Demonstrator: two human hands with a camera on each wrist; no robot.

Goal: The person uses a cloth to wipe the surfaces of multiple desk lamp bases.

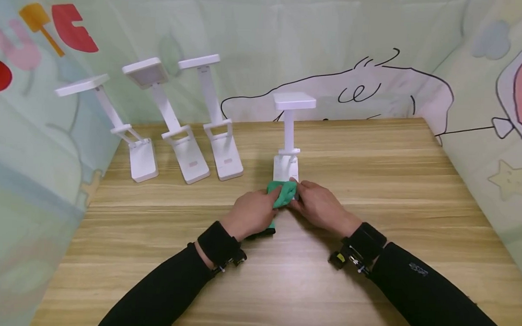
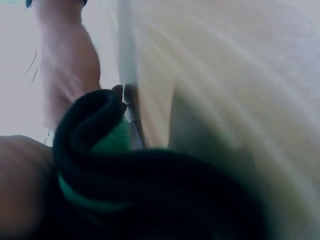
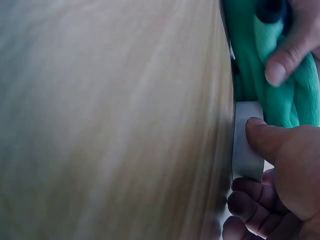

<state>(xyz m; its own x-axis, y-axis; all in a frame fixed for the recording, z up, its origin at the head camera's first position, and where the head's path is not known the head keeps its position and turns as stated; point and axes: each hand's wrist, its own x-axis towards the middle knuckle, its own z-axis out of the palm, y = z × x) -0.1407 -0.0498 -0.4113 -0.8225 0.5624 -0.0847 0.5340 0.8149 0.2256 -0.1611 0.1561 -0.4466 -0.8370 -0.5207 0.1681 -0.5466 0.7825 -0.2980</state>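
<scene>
Backdrop [image 1: 300,39]: pale green printed fabric hanging behind and at both sides, with cartoon outlines, red and orange shapes and a star.
Worktop [image 1: 394,187]: wood-grained surface carrying everything below.
Sleeves: black, the left sleeve [image 1: 161,289] and right sleeve [image 1: 437,294] reaching in from the near edge.
Row of three: white lamps standing at the far left, well apart from the fourth; the leftmost lamp [image 1: 143,161], the middle lamp [image 1: 193,163] with its panel showing, and the third lamp [image 1: 226,157], all leaning left.
Handled lamp [image 1: 289,133]: white, upright at the far centre of the worktop, its base pointing toward the person.
Left grip [image 1: 250,211]: closed on green fabric, thumb pressed over its folds.
Right grip [image 1: 322,203]: holding the handled lamp's base near its front end, thumb on the edge, other fingers curled beside it.
Wristbands: black, one on the left wrist [image 1: 218,243], one on the right [image 1: 364,242].
Cloth [image 1: 283,192]: green, dark-edged, bunched against the base's near end.
</scene>
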